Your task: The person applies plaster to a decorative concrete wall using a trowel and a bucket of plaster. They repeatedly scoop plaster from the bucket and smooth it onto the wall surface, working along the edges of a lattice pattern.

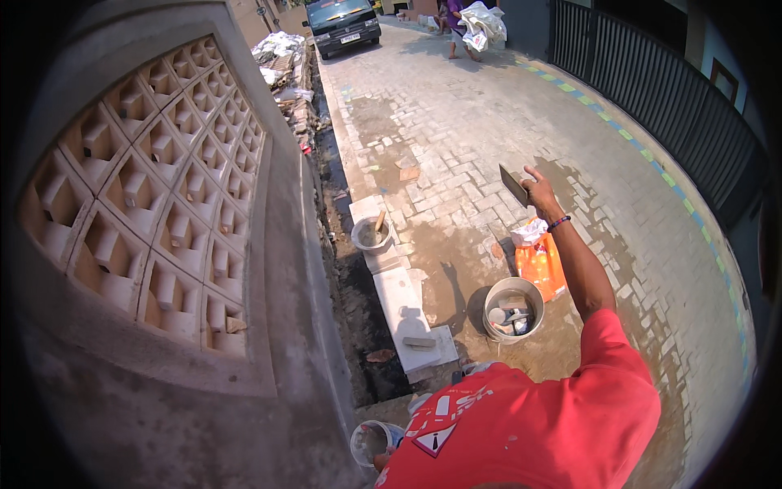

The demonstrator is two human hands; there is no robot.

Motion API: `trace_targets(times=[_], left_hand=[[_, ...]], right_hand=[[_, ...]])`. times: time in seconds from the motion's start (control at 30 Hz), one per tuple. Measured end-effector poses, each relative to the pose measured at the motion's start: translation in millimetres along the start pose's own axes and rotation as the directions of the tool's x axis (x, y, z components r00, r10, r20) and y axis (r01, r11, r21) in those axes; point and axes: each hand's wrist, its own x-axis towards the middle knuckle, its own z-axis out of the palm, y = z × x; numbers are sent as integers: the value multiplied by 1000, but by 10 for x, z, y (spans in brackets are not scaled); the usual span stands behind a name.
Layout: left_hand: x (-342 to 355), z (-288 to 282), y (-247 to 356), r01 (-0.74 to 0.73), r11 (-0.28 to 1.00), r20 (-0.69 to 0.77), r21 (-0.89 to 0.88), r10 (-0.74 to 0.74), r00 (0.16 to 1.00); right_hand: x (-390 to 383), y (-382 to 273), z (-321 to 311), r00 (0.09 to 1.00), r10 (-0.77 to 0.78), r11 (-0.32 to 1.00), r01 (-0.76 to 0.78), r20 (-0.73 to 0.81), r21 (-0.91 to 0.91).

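Head view: a thin, flat, dark tool (513, 186) is being gripped by the right hand (540, 196) above right-side paving (619, 191); the left hand (381, 461) is being largely hidden beside a near-left pail (394, 436), its grip indeterminable.

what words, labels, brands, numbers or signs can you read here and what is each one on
Red shirt: white lettering and a diamond-shaped emblem; I won't copy the wording.
Dark van: number plate, too small to read reliably.
Orange bag: pale marks, too blurred to read.
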Motion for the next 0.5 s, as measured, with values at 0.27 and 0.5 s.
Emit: trace_targets(times=[0.27,0.5], left_hand=[[150,40,118,177,966,-43,-190,-188,981],[464,-244,181,378,830,-115,-410,-458,882]], right_hand=[[-1405,2784,-702,918,376,733,-379,-127,-565],[-2795,2962,-1081,781,615,582,-543,-109,-605]])
